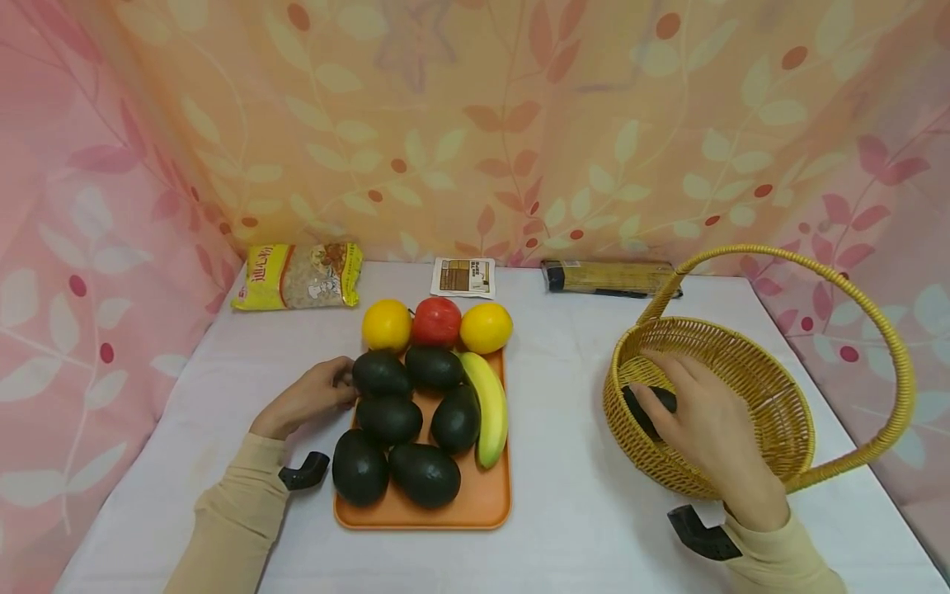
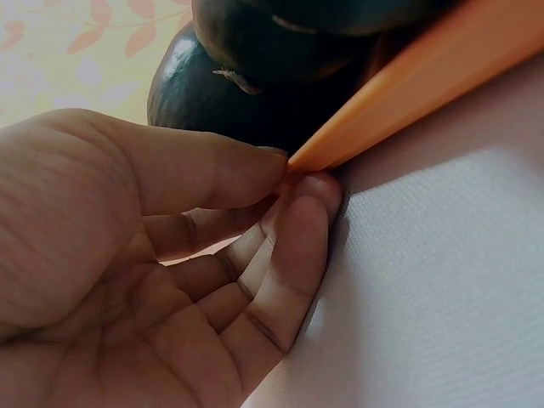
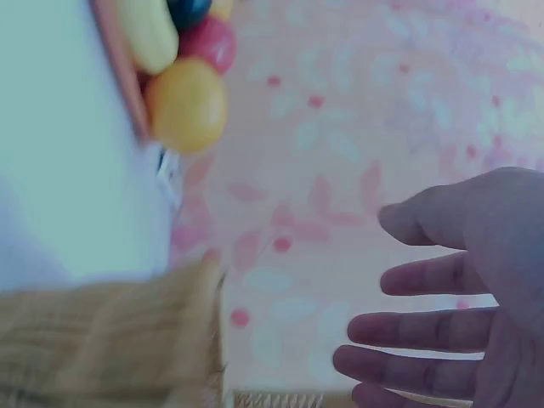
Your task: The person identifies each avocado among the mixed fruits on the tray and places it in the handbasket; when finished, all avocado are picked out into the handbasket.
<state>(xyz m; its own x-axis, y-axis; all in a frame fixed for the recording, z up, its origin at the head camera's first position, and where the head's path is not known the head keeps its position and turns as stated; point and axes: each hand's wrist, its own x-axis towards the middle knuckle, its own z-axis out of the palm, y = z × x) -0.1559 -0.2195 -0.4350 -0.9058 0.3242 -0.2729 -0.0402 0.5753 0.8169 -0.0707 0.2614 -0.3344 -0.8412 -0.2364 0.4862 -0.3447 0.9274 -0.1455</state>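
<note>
My left hand (image 1: 315, 398) pinches the left rim of an orange tray (image 2: 408, 98) between thumb and fingers, as the left wrist view shows up close. Several dark green avocados (image 1: 389, 421) lie on the tray beside a banana (image 1: 490, 412). Along its far end sit two yellow fruits (image 1: 486, 327) and a red fruit (image 1: 436, 322). Inside a wicker basket (image 1: 772, 371) at the right, my right hand (image 1: 705, 421) hovers over one avocado (image 1: 640, 414), partly hiding it. In the right wrist view the right hand's fingers (image 3: 416, 330) are spread, holding nothing.
The basket's tall hoop handle (image 1: 901, 355) leans out to the right. At the table's back lie a yellow food bag (image 1: 300, 276), a small white packet (image 1: 463, 277) and a long yellowish package (image 1: 612, 277). Patterned curtains (image 1: 445, 124) enclose the table.
</note>
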